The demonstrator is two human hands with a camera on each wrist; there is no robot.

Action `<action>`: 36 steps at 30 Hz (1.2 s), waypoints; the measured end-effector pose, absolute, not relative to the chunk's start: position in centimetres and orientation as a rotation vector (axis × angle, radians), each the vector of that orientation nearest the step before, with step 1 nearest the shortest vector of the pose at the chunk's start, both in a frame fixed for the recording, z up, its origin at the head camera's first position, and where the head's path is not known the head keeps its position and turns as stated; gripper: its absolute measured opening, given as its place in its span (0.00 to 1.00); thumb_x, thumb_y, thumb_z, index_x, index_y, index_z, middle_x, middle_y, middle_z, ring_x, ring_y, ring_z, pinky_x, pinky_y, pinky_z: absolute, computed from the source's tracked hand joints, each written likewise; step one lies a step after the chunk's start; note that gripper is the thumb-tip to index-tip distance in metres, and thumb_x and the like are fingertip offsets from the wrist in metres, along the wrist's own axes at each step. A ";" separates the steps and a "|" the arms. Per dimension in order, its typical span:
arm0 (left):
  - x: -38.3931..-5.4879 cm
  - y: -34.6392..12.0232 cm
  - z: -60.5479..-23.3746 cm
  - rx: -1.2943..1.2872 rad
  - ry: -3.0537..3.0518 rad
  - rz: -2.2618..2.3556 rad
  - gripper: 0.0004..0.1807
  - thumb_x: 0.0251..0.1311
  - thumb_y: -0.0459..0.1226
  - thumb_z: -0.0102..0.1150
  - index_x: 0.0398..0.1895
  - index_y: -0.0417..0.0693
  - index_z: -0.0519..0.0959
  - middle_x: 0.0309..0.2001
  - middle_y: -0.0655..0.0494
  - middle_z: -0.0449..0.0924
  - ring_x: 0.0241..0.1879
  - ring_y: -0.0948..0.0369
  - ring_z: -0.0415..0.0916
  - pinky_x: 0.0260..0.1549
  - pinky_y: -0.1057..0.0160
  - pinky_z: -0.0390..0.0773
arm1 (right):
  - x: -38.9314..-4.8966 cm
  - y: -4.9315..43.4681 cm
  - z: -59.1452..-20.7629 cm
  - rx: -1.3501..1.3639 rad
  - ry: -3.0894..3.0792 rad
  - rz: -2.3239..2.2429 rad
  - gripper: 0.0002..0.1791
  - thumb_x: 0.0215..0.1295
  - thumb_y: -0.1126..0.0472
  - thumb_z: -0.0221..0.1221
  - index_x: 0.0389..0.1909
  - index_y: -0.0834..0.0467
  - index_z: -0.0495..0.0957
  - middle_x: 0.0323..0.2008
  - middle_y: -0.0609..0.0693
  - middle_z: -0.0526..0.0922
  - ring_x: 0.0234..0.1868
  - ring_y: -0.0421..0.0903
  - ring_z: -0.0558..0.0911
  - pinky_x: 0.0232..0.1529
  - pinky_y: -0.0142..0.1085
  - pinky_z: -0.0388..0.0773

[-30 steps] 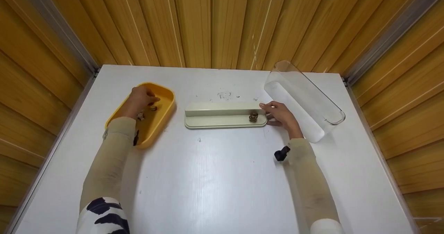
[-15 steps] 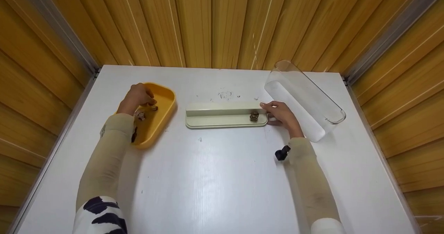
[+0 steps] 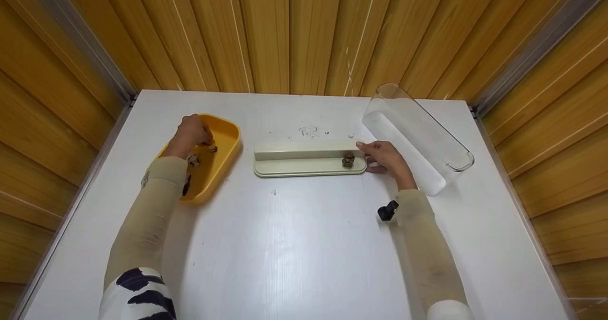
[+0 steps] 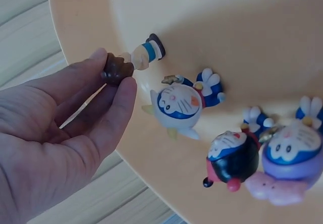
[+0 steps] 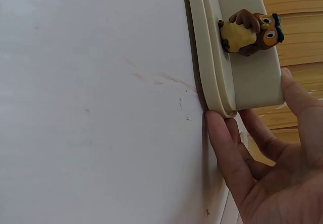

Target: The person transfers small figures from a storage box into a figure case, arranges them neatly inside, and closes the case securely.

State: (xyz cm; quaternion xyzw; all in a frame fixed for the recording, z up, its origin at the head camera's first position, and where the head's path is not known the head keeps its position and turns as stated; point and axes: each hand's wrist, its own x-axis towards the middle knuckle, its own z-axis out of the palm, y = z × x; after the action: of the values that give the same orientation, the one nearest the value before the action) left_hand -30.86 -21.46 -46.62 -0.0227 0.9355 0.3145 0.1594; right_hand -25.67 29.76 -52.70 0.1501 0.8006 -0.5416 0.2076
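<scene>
At the left, my left hand (image 3: 190, 134) reaches into a yellow tray (image 3: 229, 142). In the left wrist view, its thumb and fingertips pinch a small figurine (image 4: 119, 69) by its brown head, with the feet pointing away. Several blue-and-white cat figurines, one of them a white-headed cat figurine (image 4: 177, 104), lie in the tray beside that hand. My right hand (image 3: 387, 157) holds the right end of a cream stepped display base (image 3: 294, 166), its thumb on the raised step and its fingers around the end. On the lower step stands a brown owl figurine (image 5: 247, 33), near the right hand.
A clear plastic cover (image 3: 418, 135) lies slanted at the right, just behind the right hand. Both stand on a white table (image 3: 285, 244) with wood-patterned walls (image 3: 308, 35) around it. A black wrist camera (image 3: 388, 211) sticks out from the right sleeve.
My left hand has shifted only slightly within the tray while fingering the figurine. The right hand, display base and owl figurine have stayed in place.
</scene>
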 end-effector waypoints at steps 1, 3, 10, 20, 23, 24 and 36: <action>-30.8 -21.5 -46.6 -0.065 2.686 0.887 0.06 0.64 0.27 0.65 0.39 0.29 0.83 0.39 0.39 0.82 0.39 0.48 0.85 0.47 0.49 0.84 | -25.7 29.7 -52.7 0.417 2.225 -1.511 0.40 0.64 0.34 0.63 0.60 0.64 0.71 0.53 0.57 0.75 0.46 0.46 0.80 0.47 0.38 0.85; -30.7 -21.5 -46.6 -0.072 2.695 0.877 0.06 0.64 0.27 0.65 0.40 0.29 0.83 0.41 0.37 0.82 0.40 0.47 0.85 0.47 0.48 0.83 | -25.6 29.8 -52.7 0.415 2.221 -1.507 0.43 0.63 0.33 0.64 0.61 0.66 0.71 0.52 0.57 0.76 0.46 0.46 0.81 0.48 0.38 0.85; -31.0 -21.1 -46.5 -0.045 2.711 0.874 0.09 0.65 0.28 0.64 0.44 0.29 0.83 0.47 0.33 0.81 0.45 0.44 0.84 0.45 0.52 0.84 | -25.5 30.3 -52.4 0.423 2.229 -1.513 0.45 0.59 0.32 0.66 0.61 0.66 0.71 0.54 0.59 0.77 0.47 0.48 0.83 0.49 0.39 0.84; -31.2 -21.1 -46.5 -0.010 2.714 0.825 0.08 0.65 0.25 0.62 0.44 0.28 0.84 0.48 0.31 0.81 0.44 0.42 0.83 0.43 0.53 0.84 | -25.4 30.0 -51.7 0.382 2.223 -1.513 0.40 0.64 0.35 0.64 0.62 0.65 0.73 0.55 0.62 0.78 0.52 0.53 0.82 0.52 0.44 0.83; -31.1 -21.1 -46.3 0.008 2.714 0.814 0.08 0.66 0.25 0.60 0.45 0.28 0.84 0.50 0.30 0.79 0.46 0.41 0.82 0.44 0.51 0.83 | -25.5 29.9 -51.9 0.378 2.227 -1.502 0.40 0.64 0.35 0.64 0.62 0.64 0.73 0.55 0.61 0.78 0.52 0.52 0.81 0.51 0.43 0.84; -31.0 -21.0 -46.2 0.009 2.705 0.814 0.09 0.66 0.24 0.60 0.46 0.28 0.84 0.51 0.30 0.78 0.46 0.41 0.82 0.45 0.51 0.83 | -25.5 30.0 -52.0 0.373 2.232 -1.498 0.40 0.64 0.34 0.64 0.62 0.63 0.73 0.54 0.60 0.78 0.51 0.52 0.81 0.50 0.42 0.84; -30.8 -21.3 -46.1 -0.030 2.654 0.834 0.10 0.66 0.23 0.59 0.47 0.29 0.84 0.55 0.30 0.76 0.51 0.42 0.76 0.46 0.54 0.78 | -26.1 29.8 -52.6 0.366 2.217 -1.458 0.42 0.65 0.35 0.62 0.70 0.58 0.66 0.56 0.60 0.77 0.51 0.50 0.81 0.44 0.39 0.86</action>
State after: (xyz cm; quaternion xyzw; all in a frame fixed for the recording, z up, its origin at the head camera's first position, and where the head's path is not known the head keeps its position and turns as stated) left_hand -30.77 -21.26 -46.08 -0.0106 0.9386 0.2948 0.1788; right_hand -26.13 29.84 -52.59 0.1331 0.8057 -0.5297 0.2293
